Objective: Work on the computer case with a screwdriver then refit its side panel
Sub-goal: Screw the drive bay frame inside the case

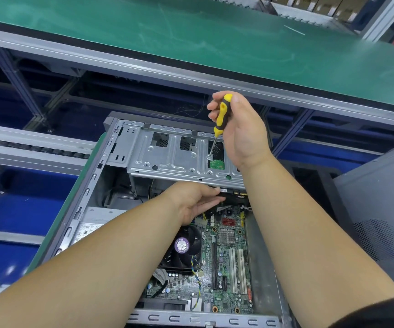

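Note:
An open computer case [89, 183] lies on its side in front of me, its motherboard [226, 263] and black fan [184, 249] exposed. My right hand [241, 131] grips a yellow and black screwdriver [222, 114], held upright. The tip rests on a screw [209, 156] in the silver drive cage [167, 157]. Under the cage's front edge, my left hand [196, 202] reaches in with straight fingers touching a black drive [229, 194]. The grey side panel [380, 221] stands apart at the right.
A green-topped workbench [191, 36] runs across the back above blue bins [9, 209] and grey metal frame rails. A roller conveyor [32, 145] sits at the left. Cardboard boxes [321, 3] line the far top right.

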Demonstrator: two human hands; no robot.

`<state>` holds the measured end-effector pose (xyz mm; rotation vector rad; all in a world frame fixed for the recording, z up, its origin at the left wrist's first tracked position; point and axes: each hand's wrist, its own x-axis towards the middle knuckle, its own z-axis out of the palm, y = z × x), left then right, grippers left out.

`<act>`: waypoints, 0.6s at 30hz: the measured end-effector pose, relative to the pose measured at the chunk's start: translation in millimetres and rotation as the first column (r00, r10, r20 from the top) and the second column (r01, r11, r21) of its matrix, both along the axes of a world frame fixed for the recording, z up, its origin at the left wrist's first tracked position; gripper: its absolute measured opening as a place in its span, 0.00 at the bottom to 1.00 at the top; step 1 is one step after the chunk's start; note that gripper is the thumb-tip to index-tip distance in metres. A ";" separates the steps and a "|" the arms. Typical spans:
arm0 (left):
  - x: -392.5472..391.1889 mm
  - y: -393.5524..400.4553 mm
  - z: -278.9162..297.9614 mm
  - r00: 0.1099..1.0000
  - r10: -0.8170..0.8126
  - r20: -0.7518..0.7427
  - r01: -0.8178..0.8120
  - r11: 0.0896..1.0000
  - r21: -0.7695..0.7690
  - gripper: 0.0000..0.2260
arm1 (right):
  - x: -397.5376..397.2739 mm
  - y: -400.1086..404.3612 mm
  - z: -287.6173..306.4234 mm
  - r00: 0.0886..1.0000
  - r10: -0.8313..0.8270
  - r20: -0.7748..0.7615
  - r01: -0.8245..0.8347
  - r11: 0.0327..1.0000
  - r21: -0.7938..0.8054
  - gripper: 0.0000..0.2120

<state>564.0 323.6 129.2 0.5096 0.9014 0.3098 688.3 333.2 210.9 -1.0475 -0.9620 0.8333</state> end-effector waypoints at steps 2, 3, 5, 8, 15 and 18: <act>0.0 0.1 -0.4 1.000 -0.001 0.002 0.001 1.000 -0.001 0.05 | -0.1 0.7 0.5 1.000 -0.005 0.019 0.006 1.000 -0.019 0.10; 0.0 0.1 -0.3 1.000 -0.001 0.004 0.001 1.000 -0.002 0.05 | -0.2 1.3 1.1 1.000 -0.005 0.026 0.005 1.000 -0.026 0.07; 0.0 0.2 -0.3 1.000 0.004 0.007 -0.004 1.000 -0.006 0.05 | -0.3 2.1 2.3 0.999 -0.007 0.054 0.009 0.999 -0.041 0.04; 0.0 0.0 0.2 1.000 0.009 0.004 -0.009 1.000 -0.003 0.06 | -1.6 1.9 2.5 0.998 -0.005 0.056 0.008 0.999 -0.047 0.07; -0.1 0.2 0.8 1.000 0.007 0.000 -0.007 1.000 -0.012 0.06 | -0.4 0.2 -0.9 1.000 -0.008 -0.005 0.008 1.000 -0.013 0.12; -0.3 0.0 0.7 1.000 0.000 0.001 0.000 1.000 -0.010 0.05 | -0.3 2.4 0.3 1.000 0.002 -0.001 -0.002 1.000 -0.029 0.05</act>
